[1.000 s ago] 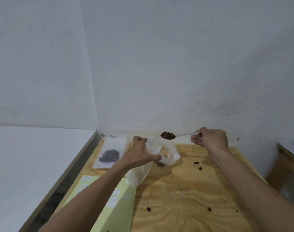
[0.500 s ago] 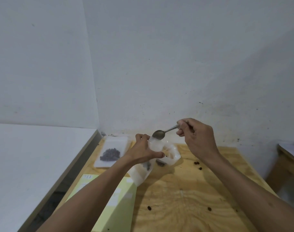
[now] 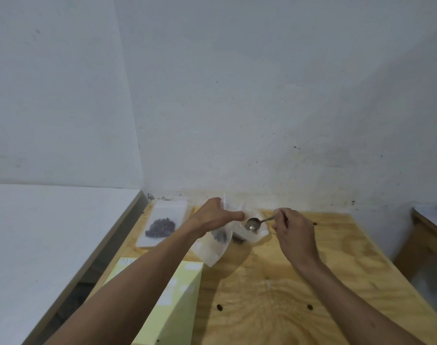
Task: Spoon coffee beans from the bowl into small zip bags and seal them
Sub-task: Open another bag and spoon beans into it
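Now your left hand [image 3: 218,218] pinches a zip bag [image 3: 212,250] holding few beans. Your right hand [image 3: 293,230], fingers clamped, holds an empty spoon [image 3: 252,224] over the bowl [image 3: 253,235]; a filled bag [image 3: 162,226] lies left.

Both bare forearms reach up from the frame's bottom edge toward center. The left hand [image 3: 216,217] pinches closed, thumb extended rightward; the right hand [image 3: 293,229] curls into a pinch.

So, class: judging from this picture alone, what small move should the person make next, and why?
Probably dip the spoon in the right hand back into the bowl for more beans: it looks empty, and the left hand holds the bag, which contains few beans.
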`<action>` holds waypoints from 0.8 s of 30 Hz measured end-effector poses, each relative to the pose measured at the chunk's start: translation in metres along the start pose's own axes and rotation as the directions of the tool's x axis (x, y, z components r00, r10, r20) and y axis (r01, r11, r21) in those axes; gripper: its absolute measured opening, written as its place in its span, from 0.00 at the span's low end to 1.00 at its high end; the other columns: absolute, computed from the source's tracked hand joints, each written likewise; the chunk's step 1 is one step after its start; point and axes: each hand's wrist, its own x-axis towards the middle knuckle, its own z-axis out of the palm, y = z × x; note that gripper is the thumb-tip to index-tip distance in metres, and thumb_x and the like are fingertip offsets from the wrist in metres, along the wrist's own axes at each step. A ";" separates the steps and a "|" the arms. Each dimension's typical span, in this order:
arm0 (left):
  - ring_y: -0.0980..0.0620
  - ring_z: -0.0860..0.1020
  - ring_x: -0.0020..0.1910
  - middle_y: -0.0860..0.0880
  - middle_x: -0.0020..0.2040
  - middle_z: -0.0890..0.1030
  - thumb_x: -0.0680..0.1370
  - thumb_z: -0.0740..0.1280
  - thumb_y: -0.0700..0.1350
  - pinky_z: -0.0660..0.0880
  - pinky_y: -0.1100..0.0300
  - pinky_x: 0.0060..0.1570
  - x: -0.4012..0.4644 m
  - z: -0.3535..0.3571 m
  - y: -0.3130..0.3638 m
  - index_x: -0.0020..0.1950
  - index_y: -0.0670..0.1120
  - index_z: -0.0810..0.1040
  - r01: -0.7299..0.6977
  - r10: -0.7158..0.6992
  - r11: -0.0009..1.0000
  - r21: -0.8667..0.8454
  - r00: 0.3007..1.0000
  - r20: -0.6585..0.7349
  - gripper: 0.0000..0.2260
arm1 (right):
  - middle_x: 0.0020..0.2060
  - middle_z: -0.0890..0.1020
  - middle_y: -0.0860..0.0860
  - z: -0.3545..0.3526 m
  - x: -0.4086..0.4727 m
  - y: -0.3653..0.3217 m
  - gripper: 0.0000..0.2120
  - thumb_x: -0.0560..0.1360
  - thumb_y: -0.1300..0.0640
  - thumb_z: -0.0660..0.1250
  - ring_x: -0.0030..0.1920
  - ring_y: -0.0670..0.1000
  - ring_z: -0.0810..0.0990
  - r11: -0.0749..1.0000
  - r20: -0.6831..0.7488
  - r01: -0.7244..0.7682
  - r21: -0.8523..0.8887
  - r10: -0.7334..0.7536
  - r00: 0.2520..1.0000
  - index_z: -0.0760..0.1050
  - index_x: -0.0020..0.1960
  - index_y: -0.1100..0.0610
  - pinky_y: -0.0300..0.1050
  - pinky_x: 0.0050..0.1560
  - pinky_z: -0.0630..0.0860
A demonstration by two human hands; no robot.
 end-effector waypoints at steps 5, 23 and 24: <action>0.53 0.79 0.44 0.53 0.47 0.80 0.69 0.78 0.55 0.73 0.59 0.43 0.001 -0.003 0.021 0.53 0.47 0.77 -0.130 0.131 0.991 -0.038 0.991 0.010 0.20 | 0.31 0.82 0.53 0.007 0.006 0.002 0.17 0.83 0.59 0.59 0.35 0.55 0.84 0.979 0.020 -0.201 0.031 0.200 0.980 0.77 0.37 0.59 0.55 0.39 0.81; 0.50 0.79 0.45 0.51 0.46 0.81 0.66 0.78 0.62 0.73 0.55 0.49 -0.010 -0.011 0.012 0.60 0.43 0.80 -0.173 0.166 0.984 0.040 0.975 0.151 0.30 | 0.33 0.85 0.62 0.018 0.002 -0.004 0.09 0.79 0.67 0.64 0.32 0.57 0.86 0.410 0.224 -0.752 0.516 0.783 0.581 0.79 0.45 0.70 0.49 0.38 0.83; 0.50 0.82 0.47 0.52 0.48 0.84 0.69 0.78 0.58 0.75 0.56 0.51 -0.011 -0.014 0.010 0.59 0.45 0.82 -0.166 0.159 0.985 0.037 0.976 0.147 0.25 | 0.34 0.85 0.63 0.016 0.002 -0.002 0.08 0.79 0.67 0.64 0.32 0.57 0.86 0.387 0.227 -0.751 0.536 0.790 0.569 0.79 0.45 0.71 0.48 0.37 0.83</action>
